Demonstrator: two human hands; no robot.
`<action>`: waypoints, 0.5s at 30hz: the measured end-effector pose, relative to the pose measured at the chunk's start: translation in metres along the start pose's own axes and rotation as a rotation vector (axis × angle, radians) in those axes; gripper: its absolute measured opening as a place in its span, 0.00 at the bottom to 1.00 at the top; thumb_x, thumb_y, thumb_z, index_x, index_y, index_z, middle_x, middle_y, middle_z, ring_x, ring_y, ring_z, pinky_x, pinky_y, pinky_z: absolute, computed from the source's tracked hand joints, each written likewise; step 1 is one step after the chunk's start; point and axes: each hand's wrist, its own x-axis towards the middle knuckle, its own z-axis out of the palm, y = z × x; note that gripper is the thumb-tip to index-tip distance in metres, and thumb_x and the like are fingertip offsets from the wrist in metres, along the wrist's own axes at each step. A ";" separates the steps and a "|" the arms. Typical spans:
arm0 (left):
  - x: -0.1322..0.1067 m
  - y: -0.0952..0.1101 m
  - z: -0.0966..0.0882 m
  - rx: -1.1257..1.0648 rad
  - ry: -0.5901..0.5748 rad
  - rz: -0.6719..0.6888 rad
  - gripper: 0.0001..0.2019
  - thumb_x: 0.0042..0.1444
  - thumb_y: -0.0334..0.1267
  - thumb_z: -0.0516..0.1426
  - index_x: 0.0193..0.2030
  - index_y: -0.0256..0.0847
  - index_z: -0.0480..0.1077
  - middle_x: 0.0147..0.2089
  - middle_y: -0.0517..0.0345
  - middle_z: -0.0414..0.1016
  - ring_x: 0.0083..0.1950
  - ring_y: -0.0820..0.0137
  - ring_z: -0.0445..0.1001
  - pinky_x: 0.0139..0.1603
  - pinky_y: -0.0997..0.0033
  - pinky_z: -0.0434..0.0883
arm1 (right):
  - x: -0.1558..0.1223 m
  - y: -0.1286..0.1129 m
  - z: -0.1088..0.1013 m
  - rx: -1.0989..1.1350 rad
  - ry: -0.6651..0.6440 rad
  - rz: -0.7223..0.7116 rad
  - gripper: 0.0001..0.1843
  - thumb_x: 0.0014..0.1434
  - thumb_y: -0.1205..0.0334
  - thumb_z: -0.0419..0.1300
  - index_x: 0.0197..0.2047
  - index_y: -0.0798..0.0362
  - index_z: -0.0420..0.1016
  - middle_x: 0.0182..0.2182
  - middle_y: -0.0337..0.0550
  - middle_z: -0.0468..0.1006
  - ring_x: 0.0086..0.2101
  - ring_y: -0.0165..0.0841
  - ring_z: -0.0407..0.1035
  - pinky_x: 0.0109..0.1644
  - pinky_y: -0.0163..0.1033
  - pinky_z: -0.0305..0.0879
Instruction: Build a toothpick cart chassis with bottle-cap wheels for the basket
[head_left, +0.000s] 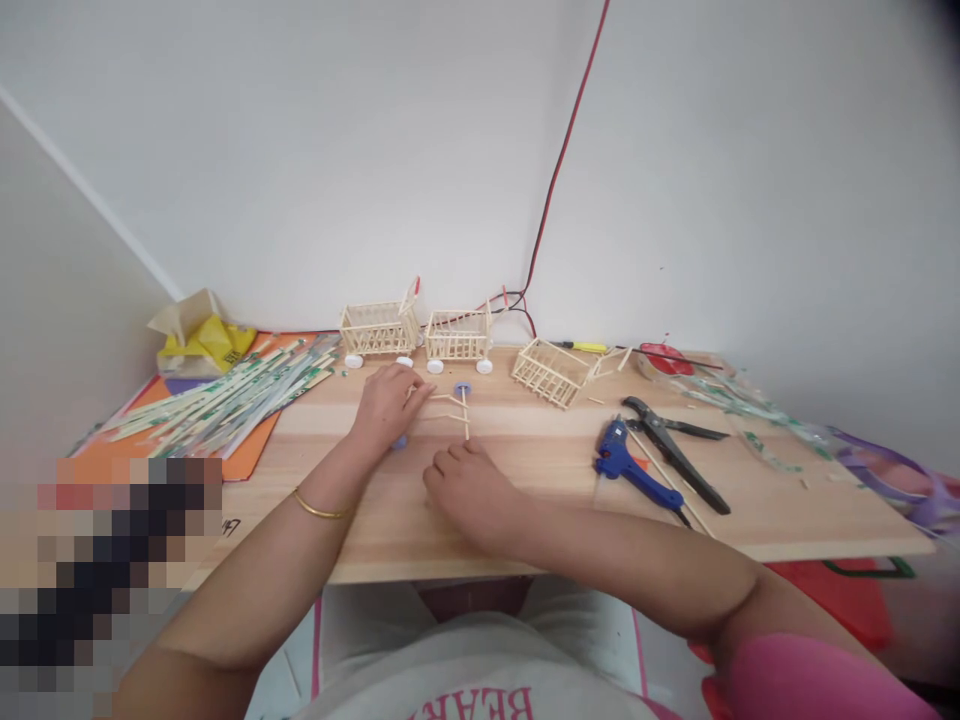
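Between my hands lies a small wheeled frame of thin wooden sticks (pixel 446 415), flat on the table. A blue wheel (pixel 463 388) sits at the far end of its right-hand stick, and another blue wheel (pixel 400 442) peeks out below my left wrist. My left hand (pixel 390 400) reaches over the frame's left side, fingers closed on it and covering that part. At the near end of the right-hand stick, the curled fingers of my right hand (pixel 476 490) grip it; whatever else they cover is hidden.
Two stick carts with white wheels, left (pixel 379 330) and right (pixel 459 338), stand by the wall. A wheel-less stick cart (pixel 555 375) lies tilted. Glue gun (pixel 637 470) and black cutter (pixel 675 450) are right; wrapped sticks (pixel 225 395) left. A person's blurred part is at lower left.
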 end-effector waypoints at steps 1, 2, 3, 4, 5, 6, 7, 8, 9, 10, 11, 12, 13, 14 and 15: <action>0.000 0.000 0.000 -0.002 -0.004 -0.001 0.15 0.62 0.45 0.51 0.33 0.39 0.72 0.37 0.51 0.74 0.42 0.63 0.71 0.46 0.62 0.65 | -0.005 0.008 -0.004 0.019 0.001 0.036 0.08 0.59 0.70 0.53 0.40 0.58 0.71 0.37 0.54 0.77 0.38 0.43 0.70 0.43 0.48 0.58; 0.000 0.000 -0.001 -0.005 -0.009 -0.002 0.15 0.62 0.45 0.51 0.33 0.39 0.72 0.37 0.51 0.74 0.42 0.63 0.71 0.46 0.62 0.65 | -0.010 0.018 -0.008 0.049 -0.004 0.098 0.08 0.59 0.71 0.53 0.40 0.58 0.71 0.37 0.53 0.77 0.37 0.42 0.70 0.43 0.47 0.58; 0.000 0.001 -0.001 -0.008 -0.012 -0.005 0.15 0.62 0.45 0.51 0.33 0.39 0.72 0.37 0.51 0.74 0.42 0.63 0.71 0.46 0.62 0.65 | -0.013 0.029 -0.011 0.097 -0.010 0.203 0.09 0.59 0.71 0.52 0.41 0.57 0.71 0.35 0.50 0.78 0.36 0.40 0.71 0.42 0.45 0.58; 0.000 0.001 -0.001 -0.012 -0.012 -0.007 0.15 0.62 0.45 0.51 0.33 0.39 0.72 0.37 0.51 0.74 0.42 0.63 0.71 0.46 0.62 0.65 | -0.016 0.041 -0.012 0.156 0.001 0.279 0.11 0.60 0.71 0.51 0.43 0.56 0.71 0.35 0.48 0.78 0.36 0.39 0.72 0.42 0.43 0.58; 0.000 0.002 -0.001 -0.015 -0.012 -0.008 0.15 0.62 0.45 0.51 0.33 0.39 0.72 0.37 0.50 0.74 0.42 0.63 0.71 0.46 0.62 0.65 | -0.018 0.052 -0.012 0.194 0.017 0.357 0.13 0.60 0.71 0.51 0.46 0.56 0.71 0.37 0.47 0.79 0.38 0.38 0.72 0.43 0.41 0.58; 0.000 0.002 -0.001 -0.018 -0.012 -0.007 0.15 0.62 0.45 0.51 0.32 0.39 0.72 0.37 0.51 0.74 0.42 0.63 0.71 0.46 0.62 0.66 | -0.019 0.063 -0.010 0.204 0.019 0.424 0.14 0.60 0.72 0.50 0.48 0.56 0.70 0.39 0.48 0.79 0.40 0.37 0.72 0.44 0.40 0.58; 0.000 0.002 -0.001 -0.020 -0.013 -0.006 0.15 0.61 0.45 0.51 0.32 0.39 0.72 0.37 0.51 0.74 0.42 0.63 0.71 0.46 0.62 0.66 | -0.019 0.073 -0.007 0.209 -0.011 0.461 0.14 0.60 0.71 0.50 0.47 0.56 0.72 0.41 0.49 0.79 0.41 0.37 0.72 0.44 0.39 0.58; 0.001 0.003 0.000 -0.020 -0.016 -0.005 0.15 0.61 0.46 0.51 0.32 0.39 0.72 0.36 0.51 0.74 0.42 0.63 0.71 0.46 0.62 0.66 | -0.018 0.080 -0.003 0.211 -0.044 0.471 0.14 0.60 0.70 0.51 0.46 0.56 0.73 0.42 0.49 0.79 0.42 0.37 0.72 0.44 0.38 0.57; 0.001 0.003 0.000 -0.020 -0.021 -0.003 0.15 0.61 0.45 0.51 0.32 0.39 0.72 0.36 0.51 0.74 0.42 0.63 0.71 0.46 0.62 0.66 | -0.017 0.086 0.000 0.215 -0.066 0.469 0.13 0.61 0.69 0.51 0.45 0.55 0.74 0.42 0.48 0.79 0.42 0.36 0.72 0.43 0.36 0.57; 0.001 0.002 0.000 -0.019 -0.026 -0.002 0.15 0.61 0.45 0.51 0.32 0.38 0.72 0.36 0.51 0.74 0.42 0.63 0.71 0.46 0.62 0.66 | -0.016 0.089 0.003 0.217 -0.085 0.463 0.11 0.61 0.67 0.52 0.42 0.55 0.75 0.41 0.47 0.80 0.41 0.35 0.72 0.42 0.36 0.57; 0.001 0.002 0.000 -0.019 -0.030 -0.003 0.15 0.61 0.45 0.51 0.32 0.38 0.72 0.36 0.51 0.74 0.41 0.63 0.71 0.46 0.62 0.66 | -0.014 0.090 0.006 0.217 -0.098 0.456 0.10 0.61 0.65 0.53 0.41 0.54 0.75 0.40 0.46 0.80 0.40 0.35 0.72 0.40 0.35 0.57; 0.001 0.002 0.000 -0.020 -0.033 -0.006 0.15 0.61 0.45 0.51 0.32 0.38 0.72 0.36 0.51 0.74 0.41 0.62 0.71 0.46 0.62 0.66 | -0.012 0.090 0.007 0.215 -0.106 0.449 0.09 0.61 0.64 0.53 0.40 0.54 0.75 0.39 0.46 0.80 0.39 0.34 0.72 0.40 0.35 0.57; 0.001 0.002 0.000 -0.023 -0.037 -0.010 0.15 0.61 0.45 0.51 0.32 0.38 0.72 0.36 0.50 0.75 0.41 0.62 0.72 0.46 0.62 0.66 | -0.009 0.089 0.007 0.210 -0.113 0.445 0.09 0.61 0.62 0.54 0.39 0.54 0.75 0.39 0.46 0.80 0.39 0.35 0.72 0.40 0.35 0.57; 0.001 0.002 0.000 -0.027 -0.040 -0.014 0.15 0.61 0.45 0.51 0.32 0.38 0.72 0.36 0.50 0.75 0.42 0.62 0.72 0.46 0.62 0.66 | -0.007 0.087 0.007 0.203 -0.121 0.440 0.09 0.61 0.62 0.54 0.39 0.54 0.75 0.40 0.46 0.80 0.40 0.35 0.72 0.40 0.36 0.57; 0.001 0.002 0.000 -0.030 -0.042 -0.017 0.15 0.61 0.45 0.51 0.32 0.38 0.72 0.36 0.50 0.75 0.42 0.62 0.72 0.46 0.62 0.66 | -0.004 0.084 0.006 0.195 -0.131 0.435 0.09 0.61 0.62 0.54 0.39 0.54 0.75 0.40 0.47 0.80 0.41 0.36 0.72 0.42 0.36 0.57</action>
